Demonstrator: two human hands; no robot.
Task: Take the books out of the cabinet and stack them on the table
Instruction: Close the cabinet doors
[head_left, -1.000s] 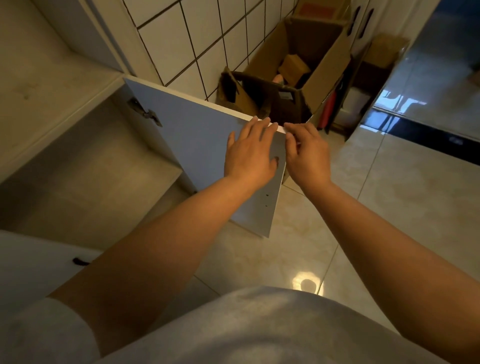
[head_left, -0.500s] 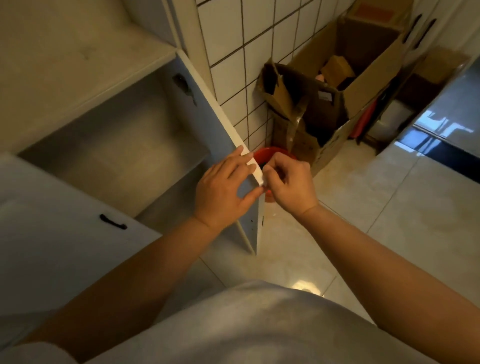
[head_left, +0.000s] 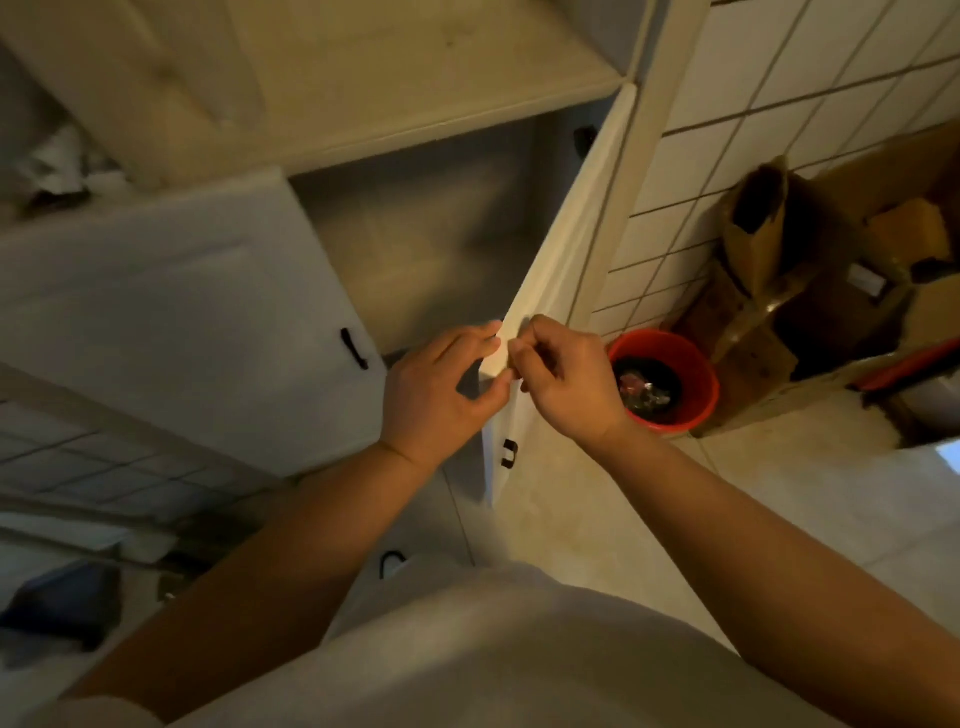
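White cabinet (head_left: 415, 244) under a pale counter (head_left: 363, 78): right door (head_left: 561, 291) swung open, seen nearly edge-on, black handle low; left door (head_left: 171, 322) shut. Bare shelf inside, no books visible.

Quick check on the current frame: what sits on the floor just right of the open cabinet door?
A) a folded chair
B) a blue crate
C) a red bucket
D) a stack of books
C: a red bucket with dark contents stands on the floor tiles, just right of the open cabinet door, between the door and the cardboard boxes.
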